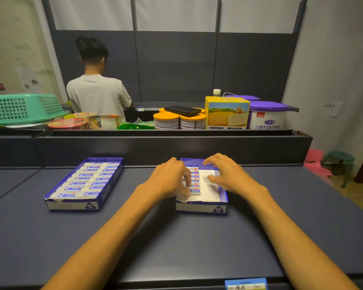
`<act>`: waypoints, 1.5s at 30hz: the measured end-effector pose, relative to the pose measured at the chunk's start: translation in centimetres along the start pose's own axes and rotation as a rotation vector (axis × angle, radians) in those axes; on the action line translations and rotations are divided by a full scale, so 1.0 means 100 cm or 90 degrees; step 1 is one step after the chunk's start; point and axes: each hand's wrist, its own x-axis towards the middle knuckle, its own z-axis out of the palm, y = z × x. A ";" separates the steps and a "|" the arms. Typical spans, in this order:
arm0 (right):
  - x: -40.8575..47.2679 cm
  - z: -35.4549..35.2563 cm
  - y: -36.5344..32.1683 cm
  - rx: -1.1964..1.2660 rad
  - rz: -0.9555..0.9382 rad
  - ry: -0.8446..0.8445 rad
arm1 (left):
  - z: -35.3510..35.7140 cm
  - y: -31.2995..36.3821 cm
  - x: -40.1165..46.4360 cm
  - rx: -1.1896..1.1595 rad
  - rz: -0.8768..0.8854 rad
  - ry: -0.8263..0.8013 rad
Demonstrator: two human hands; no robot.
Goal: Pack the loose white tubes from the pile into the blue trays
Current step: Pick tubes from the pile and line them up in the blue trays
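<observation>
Two blue trays stand on the dark table. The left tray [106,190] is filled with two columns of white tubes [86,181]. The right tray [201,208] holds one column of white tubes [195,191] along its left side; its right half shows bare white floor. My left hand [172,176] lies over that column, fingertips pressing down on the tubes. My right hand [226,172] hovers over the tray's right half with fingers spread and slightly bent, holding nothing I can see. No loose pile of tubes is in view.
A raised dark shelf ledge [155,143] runs behind the trays. On the shelf beyond are a green basket [19,108], noodle cups [69,123], orange-lidded tins [166,120], a yellow box [226,114] and a purple-lidded tub [268,116]. A person [96,91] stands behind, back turned.
</observation>
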 end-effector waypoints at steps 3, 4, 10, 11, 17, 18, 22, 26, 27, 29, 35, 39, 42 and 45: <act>0.000 0.000 -0.001 -0.002 0.004 0.001 | 0.001 0.000 0.000 -0.002 -0.006 -0.002; 0.000 0.000 -0.001 -0.003 0.005 0.002 | 0.001 0.000 0.000 -0.003 -0.007 -0.001; -0.004 -0.007 -0.008 -0.013 -0.018 0.027 | -0.009 -0.006 -0.008 -0.065 -0.005 0.058; -0.004 -0.009 -0.012 -0.015 -0.023 0.032 | -0.014 -0.008 -0.012 -0.071 -0.007 0.078; -0.007 -0.016 -0.046 -0.030 -0.079 0.024 | -0.042 -0.036 -0.044 -0.002 -0.073 0.113; -0.008 -0.015 -0.054 -0.033 -0.095 0.017 | -0.045 -0.041 -0.054 0.008 -0.090 0.111; -0.012 -0.003 -0.093 -0.034 -0.165 -0.015 | -0.051 -0.064 -0.098 0.040 -0.144 0.113; -0.020 0.012 -0.142 -0.033 -0.219 -0.028 | -0.062 -0.090 -0.146 0.084 -0.208 0.116; -0.021 0.016 -0.154 -0.044 -0.232 -0.027 | -0.065 -0.097 -0.158 0.088 -0.222 0.122; -0.023 0.024 -0.179 -0.058 -0.251 -0.018 | -0.070 -0.110 -0.181 0.093 -0.230 0.134; -0.030 0.069 -0.299 -0.023 -0.341 -0.023 | -0.096 -0.175 -0.282 0.127 -0.282 0.165; -0.036 0.108 -0.397 -0.012 -0.395 -0.030 | -0.116 -0.241 -0.368 0.136 -0.336 0.158; -0.035 0.140 -0.469 -0.012 -0.423 -0.036 | -0.128 -0.292 -0.427 0.140 -0.359 0.164; -0.031 0.171 -0.537 -0.017 -0.447 -0.054 | -0.136 -0.341 -0.481 0.138 -0.383 0.164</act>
